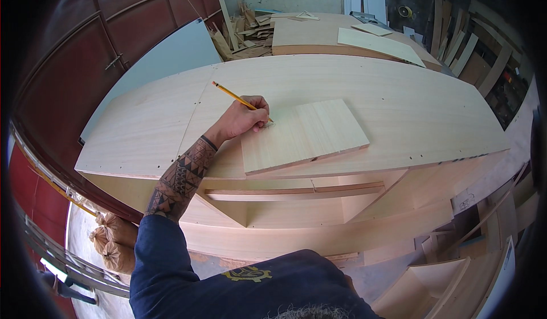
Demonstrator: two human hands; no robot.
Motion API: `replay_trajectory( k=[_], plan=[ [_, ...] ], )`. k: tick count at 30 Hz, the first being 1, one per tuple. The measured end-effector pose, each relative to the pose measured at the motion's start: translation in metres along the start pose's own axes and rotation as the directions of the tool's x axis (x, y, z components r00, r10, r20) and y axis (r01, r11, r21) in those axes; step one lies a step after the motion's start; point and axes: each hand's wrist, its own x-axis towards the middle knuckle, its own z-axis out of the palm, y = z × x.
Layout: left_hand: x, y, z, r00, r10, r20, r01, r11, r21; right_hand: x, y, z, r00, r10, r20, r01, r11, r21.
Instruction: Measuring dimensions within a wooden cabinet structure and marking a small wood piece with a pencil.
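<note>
My left hand grips a yellow pencil, its fingers closed round the lower end. The pencil slants up to the left, its dark tip at the surface of a small pale wooden board. Some dark marks show near the tip. My hand rests at the board's left edge. The board lies flat and slightly turned on the broad plywood top of a large cabinet, close to its front edge. Patterned tattoos cover my left forearm, below a dark blue sleeve. My right hand is out of sight.
Open compartments with a cross rail face me below the top. Behind stands another wooden unit bearing loose panels, beside a scrap pile. Tied sacks sit at lower left, an open wooden box at lower right.
</note>
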Motion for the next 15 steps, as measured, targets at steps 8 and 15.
replay_trajectory(
  k=[8, 15],
  plan=[
    [-0.0008, 0.0074, 0.0050, 0.999, 0.004, -0.036, -0.002, 0.999, 0.044, -0.0018, -0.0005, -0.0029, 1.000, -0.018, 0.018, 0.019, 0.999, -0.034],
    [0.0000, 0.0018, -0.0005, 0.999, -0.023, 0.031, 0.022, 0.999, 0.025, 0.0031, 0.0083, 0.0036, 0.998, -0.044, 0.039, 0.047, 0.996, -0.070]
  ],
)
